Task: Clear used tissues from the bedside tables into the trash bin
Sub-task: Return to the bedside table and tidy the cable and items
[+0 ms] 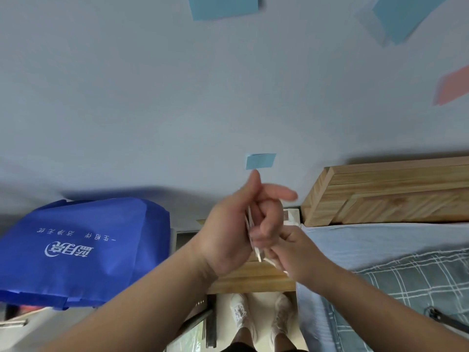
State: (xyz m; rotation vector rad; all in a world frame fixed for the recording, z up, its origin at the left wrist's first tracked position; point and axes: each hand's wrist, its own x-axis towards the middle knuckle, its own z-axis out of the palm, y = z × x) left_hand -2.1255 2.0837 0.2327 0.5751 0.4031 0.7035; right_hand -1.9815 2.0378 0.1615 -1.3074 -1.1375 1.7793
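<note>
2 hands up at centre, over 1 wood desk. Left grip: fingers curled round thin white tissue, thumb up, index finger sticking out to the rt. Right grip touches it from the rt, pinching the tissue's lower end. Tissue shows edge-on only, so no. of pieces can't be told. 4 notes on the wall: small blue note just above the left thumb, top blue note, corner blue note, pink note at rt edge. Headboard and bed sit tight by the desk's rt side. Narrow floor strip at the desk's near edge, w/ 2 white shoes on it. 1 blue bag near the desk's left side, contents hidden.
</note>
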